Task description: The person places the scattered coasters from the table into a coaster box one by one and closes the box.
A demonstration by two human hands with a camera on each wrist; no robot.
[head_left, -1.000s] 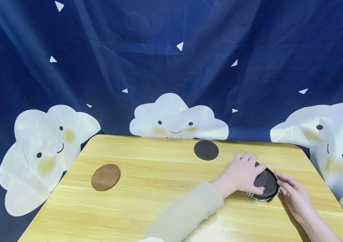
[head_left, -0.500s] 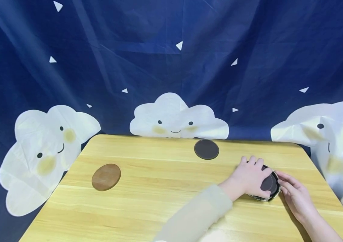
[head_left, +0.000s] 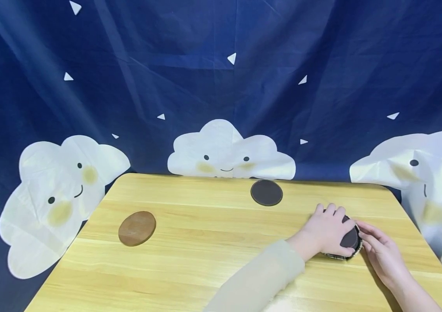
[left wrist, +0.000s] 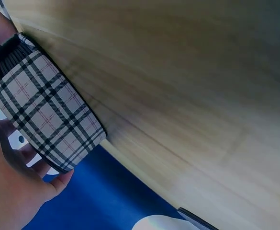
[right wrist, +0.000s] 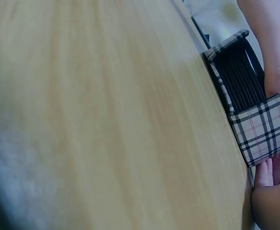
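Note:
A round plaid coaster holder [head_left: 337,256] stands on the wooden table [head_left: 205,242] at the right, holding a stack of dark coasters [right wrist: 242,76]. My left hand [head_left: 337,229] reaches across and curls over the top dark coaster [head_left: 350,238]. Its thumb lies against the plaid wall [left wrist: 49,120]. My right hand [head_left: 365,236] touches the holder's right side with straight fingers [right wrist: 269,172]. Most of the stack is hidden under the left hand in the head view.
A brown round coaster [head_left: 137,228] lies at the table's left. Another dark coaster [head_left: 266,192] lies near the far edge, left of the holder. A blue cloth with white clouds [head_left: 228,151] hangs behind the table.
My left hand has moved right and lowered the dark coaster into the holder, covering more of it. The right hand has stayed by the holder's side.

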